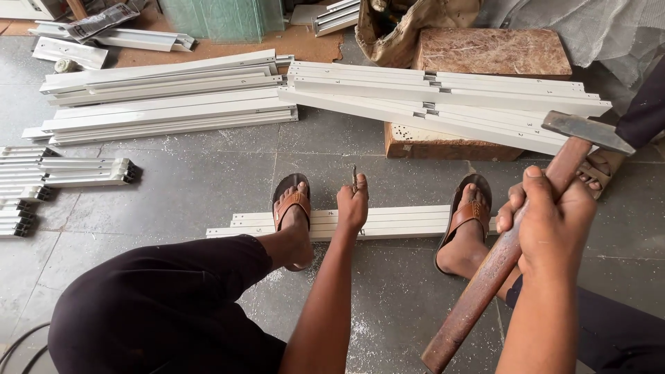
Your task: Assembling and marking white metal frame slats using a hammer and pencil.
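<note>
My left hand [352, 205] pinches a thin metal punch [354, 178] upright, its tip resting on a white metal channel piece [398, 223] that lies on the grey floor. Both my sandalled feet stand on that piece, the left foot [291, 208] close beside the hand and the right foot [467, 220] further along. Raised at the right, my right hand [551, 218] grips the brown wooden handle of a hammer [499, 256]. The hammer's steel head [587, 131] is above and to the right of the punch.
Long white channel sections [166, 97] lie stacked at the back left, more [443, 97] rest across a wooden block [443, 147]. Short white pieces [62, 173] sit at the left edge. Another person's sandalled foot [601, 166] shows at the far right. A stone slab [492, 52] stands behind.
</note>
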